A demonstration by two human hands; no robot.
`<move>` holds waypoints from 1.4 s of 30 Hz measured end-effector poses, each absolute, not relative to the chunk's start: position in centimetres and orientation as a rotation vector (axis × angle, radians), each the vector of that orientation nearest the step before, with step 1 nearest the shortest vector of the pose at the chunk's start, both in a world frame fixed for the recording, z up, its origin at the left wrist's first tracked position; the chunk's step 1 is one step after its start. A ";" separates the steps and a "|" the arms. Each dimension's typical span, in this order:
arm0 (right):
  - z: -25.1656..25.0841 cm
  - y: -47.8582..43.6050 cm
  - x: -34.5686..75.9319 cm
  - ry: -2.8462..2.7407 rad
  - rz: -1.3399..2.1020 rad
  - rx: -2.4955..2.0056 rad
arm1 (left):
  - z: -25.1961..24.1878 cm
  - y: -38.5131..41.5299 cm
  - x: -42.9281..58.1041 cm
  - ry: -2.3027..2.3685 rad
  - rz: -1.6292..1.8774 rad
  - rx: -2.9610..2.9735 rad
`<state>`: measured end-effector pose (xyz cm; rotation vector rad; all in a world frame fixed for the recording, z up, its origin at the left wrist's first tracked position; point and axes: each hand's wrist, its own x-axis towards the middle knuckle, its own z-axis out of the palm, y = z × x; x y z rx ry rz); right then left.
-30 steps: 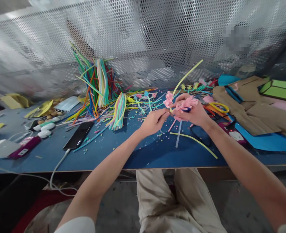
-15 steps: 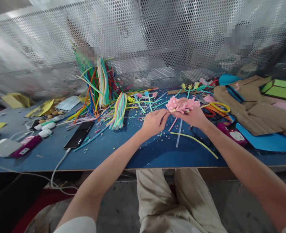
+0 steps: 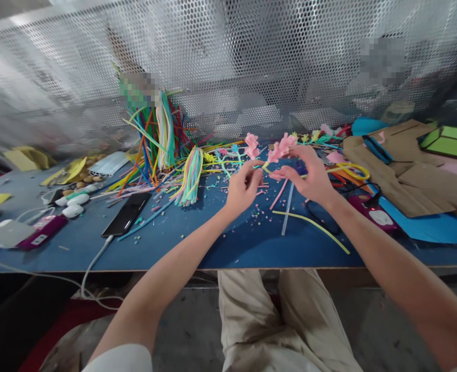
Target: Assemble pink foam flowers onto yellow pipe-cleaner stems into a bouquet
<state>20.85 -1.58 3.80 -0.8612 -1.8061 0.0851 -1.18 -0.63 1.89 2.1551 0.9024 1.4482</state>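
Observation:
A pink fuzzy pipe-cleaner flower [image 3: 282,148] with a yellowish middle is held up over the table between my two hands. Its petals are spread apart, one tuft standing by each hand. My left hand [image 3: 243,190] is closed in a pinch at the flower's base; its fingertips partly hide what they grip. My right hand [image 3: 309,173] curves round the other side, fingers at the upper petals and thumb by a lower one, with a gap between them. Below lie a clear stick [image 3: 288,212] and a yellow pipe cleaner [image 3: 316,227].
A bundle of pastel pipe cleaners [image 3: 191,178] lies left of my hands, near a phone [image 3: 126,214] on a cable. Small fluff bits dot the blue table [image 3: 182,243]. Yellow-handled scissors [image 3: 354,170], brown paper [image 3: 418,175] and a purple power strip [image 3: 371,209] are right. A perforated metal screen [image 3: 228,62] stands behind.
The pink flower's bunched petals are now spread apart, one tuft moved left. My right hand has opened its thumb away from its fingers and lifted slightly; my left hand stays close by.

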 end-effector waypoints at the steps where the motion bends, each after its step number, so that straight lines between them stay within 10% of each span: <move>1: 3.8 -1.5 21.0 -1.830 0.142 -0.865 | 1.9 -0.4 -1.3 0.898 1.472 2.104; 42: 1.7 -0.7 19.7 -1.623 0.790 -0.722 | 1.7 1.4 -1.3 0.642 1.329 1.310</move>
